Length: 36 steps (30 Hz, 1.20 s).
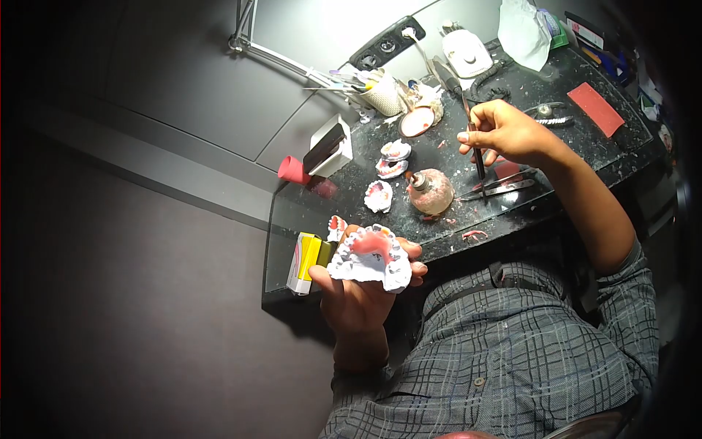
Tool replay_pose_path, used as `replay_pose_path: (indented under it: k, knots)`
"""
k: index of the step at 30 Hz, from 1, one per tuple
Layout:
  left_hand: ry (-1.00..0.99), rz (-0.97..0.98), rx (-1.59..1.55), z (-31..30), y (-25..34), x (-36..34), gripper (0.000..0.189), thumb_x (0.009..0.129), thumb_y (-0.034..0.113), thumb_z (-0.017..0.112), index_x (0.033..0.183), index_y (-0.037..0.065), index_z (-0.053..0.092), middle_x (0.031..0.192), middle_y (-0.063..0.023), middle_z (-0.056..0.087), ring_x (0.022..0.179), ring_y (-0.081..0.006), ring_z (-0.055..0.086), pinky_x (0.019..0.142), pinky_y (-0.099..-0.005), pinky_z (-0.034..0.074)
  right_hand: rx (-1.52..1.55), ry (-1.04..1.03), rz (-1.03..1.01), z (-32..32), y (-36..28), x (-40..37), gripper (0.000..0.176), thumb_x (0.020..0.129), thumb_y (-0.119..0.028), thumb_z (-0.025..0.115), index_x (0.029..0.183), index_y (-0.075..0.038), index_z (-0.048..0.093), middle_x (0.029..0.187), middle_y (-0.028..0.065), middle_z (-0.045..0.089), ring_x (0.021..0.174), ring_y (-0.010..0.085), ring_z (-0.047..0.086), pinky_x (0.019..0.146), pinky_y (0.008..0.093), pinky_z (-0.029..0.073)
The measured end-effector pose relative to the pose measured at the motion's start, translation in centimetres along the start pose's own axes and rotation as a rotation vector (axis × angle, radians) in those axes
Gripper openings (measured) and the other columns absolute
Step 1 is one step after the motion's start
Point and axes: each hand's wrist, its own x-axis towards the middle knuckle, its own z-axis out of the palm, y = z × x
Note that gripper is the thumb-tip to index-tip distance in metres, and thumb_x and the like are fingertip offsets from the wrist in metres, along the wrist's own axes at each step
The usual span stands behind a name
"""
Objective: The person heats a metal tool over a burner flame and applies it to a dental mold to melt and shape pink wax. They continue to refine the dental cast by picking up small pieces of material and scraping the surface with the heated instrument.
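My left hand (365,296) is closed around a white plaster dental cast (369,257), held up in front of the desk's edge. Pink wax covers the arch on its inner side, and pale teeth line the rim. Over the desk, my right hand (504,132) pinches a slim dark wax knife (477,157), its lower end pointing down near the metal tweezers (504,189). A round glass spirit lamp (430,193), smeared with pink, stands between the two hands. Beyond the cast lie smaller plaster models (378,196) with pink wax, one of them a pair (393,159).
A yellow and white box (303,263) stands at the desk's left corner, with a red cup (292,170) farther back. Behind are a tool holder (382,95), a white device (466,53) and a power strip (387,44). A red wax sheet (596,110) lies right.
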Motion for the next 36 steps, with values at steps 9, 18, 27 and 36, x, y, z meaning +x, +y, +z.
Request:
replay_pose_path:
  k: [9, 18, 27, 36]
  knots:
    - [0.076, -0.004, -0.028, -0.9, -0.2, 0.2, 0.092, 0.097, 0.071, 0.040, 0.151, -0.002, 0.027, 0.134, -0.0391, 0.047, 0.108, -0.0508, 0.060, 0.090, -0.0542, 0.051, 0.012, 0.008, -0.025, 0.0, 0.5, 0.2, 0.030, 0.096, -0.022, 0.071, 0.078, -0.007, 0.052, 0.079, 0.0041, 0.068, 0.074, 0.0092, 0.068, 0.051, 0.0260, 0.053]
    - [0.438, 0.126, -0.007, -7.2, -1.6, 0.4, 0.072, 0.102, 0.059, 0.043, 0.138, -0.003, 0.047, 0.125, -0.0336, 0.059, 0.101, -0.0436, 0.064, 0.089, -0.0478, 0.055, 0.196, 0.224, -0.280, -0.9, -0.9, -0.3, 0.025, 0.098, -0.026, 0.068, 0.094, -0.001, 0.064, 0.077, 0.0046, 0.066, 0.064, 0.0107, 0.064, 0.055, 0.0257, 0.057]
    - [0.448, 0.161, -0.027, -9.8, -4.7, 0.4, 0.067, 0.106, 0.053, 0.035, 0.137, -0.006, 0.047, 0.130, -0.0324, 0.058, 0.111, -0.0416, 0.066, 0.094, -0.0480, 0.058, 0.204, 0.475, -0.617, -0.3, -1.1, 0.6, 0.015, 0.095, -0.003, 0.068, 0.106, 0.007, 0.067, 0.098, 0.0146, 0.073, 0.090, 0.0215, 0.073, 0.079, 0.0330, 0.064]
    - [0.390, 0.120, 0.182, -8.7, -5.3, 0.4, 0.061, 0.107, 0.047, 0.038, 0.135, -0.007, 0.044, 0.126, -0.0308, 0.061, 0.112, -0.0432, 0.065, 0.101, -0.0493, 0.052, 0.113, 0.445, -0.603, 0.4, -0.8, 0.8, 0.013, 0.095, -0.002, 0.067, 0.104, 0.007, 0.068, 0.097, 0.0148, 0.073, 0.090, 0.0200, 0.073, 0.079, 0.0327, 0.064]
